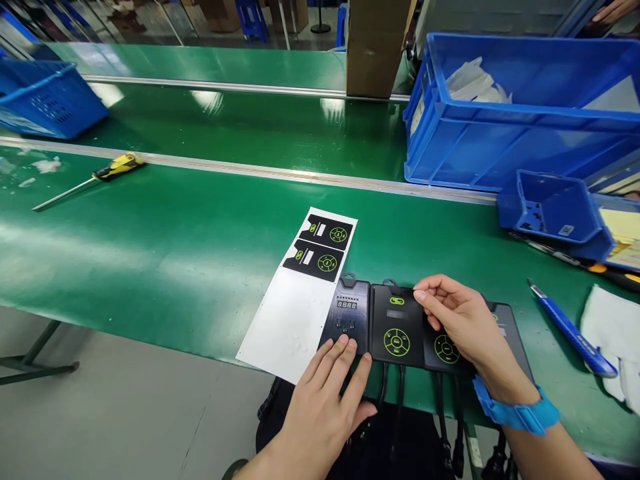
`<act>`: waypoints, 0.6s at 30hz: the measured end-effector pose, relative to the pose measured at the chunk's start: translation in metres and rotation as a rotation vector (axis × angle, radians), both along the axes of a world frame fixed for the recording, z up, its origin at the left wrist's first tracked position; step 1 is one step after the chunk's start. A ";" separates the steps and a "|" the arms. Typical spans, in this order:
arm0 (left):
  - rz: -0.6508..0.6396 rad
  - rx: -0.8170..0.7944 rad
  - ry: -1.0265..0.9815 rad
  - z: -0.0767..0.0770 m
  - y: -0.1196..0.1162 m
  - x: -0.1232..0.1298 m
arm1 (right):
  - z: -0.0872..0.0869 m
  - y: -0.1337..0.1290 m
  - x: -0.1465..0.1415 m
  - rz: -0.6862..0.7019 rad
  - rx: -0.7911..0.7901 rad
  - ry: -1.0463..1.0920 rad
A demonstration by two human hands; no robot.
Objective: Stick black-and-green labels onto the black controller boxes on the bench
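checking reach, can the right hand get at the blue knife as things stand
Probably yes: the blue knife lies to the right of the right hand, with only a low black box and green table between.

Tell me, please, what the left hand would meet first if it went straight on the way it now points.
The left hand would likely meet the black unit with the digit display first; it lies at the fingertips, though whether they touch is unclear.
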State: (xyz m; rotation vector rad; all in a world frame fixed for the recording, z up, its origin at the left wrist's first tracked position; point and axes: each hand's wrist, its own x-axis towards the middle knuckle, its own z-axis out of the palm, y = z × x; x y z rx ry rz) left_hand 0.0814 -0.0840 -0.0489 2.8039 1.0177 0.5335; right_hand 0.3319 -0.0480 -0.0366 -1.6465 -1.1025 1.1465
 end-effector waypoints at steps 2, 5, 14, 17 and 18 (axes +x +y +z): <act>-0.002 0.004 0.000 -0.001 -0.001 0.000 | 0.001 0.000 -0.001 -0.001 -0.002 -0.008; -0.002 0.018 0.001 -0.002 -0.002 0.001 | 0.002 0.001 -0.002 -0.005 0.001 -0.021; 0.021 0.002 -0.011 -0.002 -0.002 0.002 | 0.004 0.001 -0.002 -0.013 -0.003 -0.049; 0.027 -0.002 -0.020 -0.003 -0.003 0.002 | 0.003 0.002 -0.002 -0.013 0.002 -0.067; 0.030 -0.003 -0.024 -0.003 -0.003 0.003 | 0.003 0.002 -0.002 -0.012 0.004 -0.071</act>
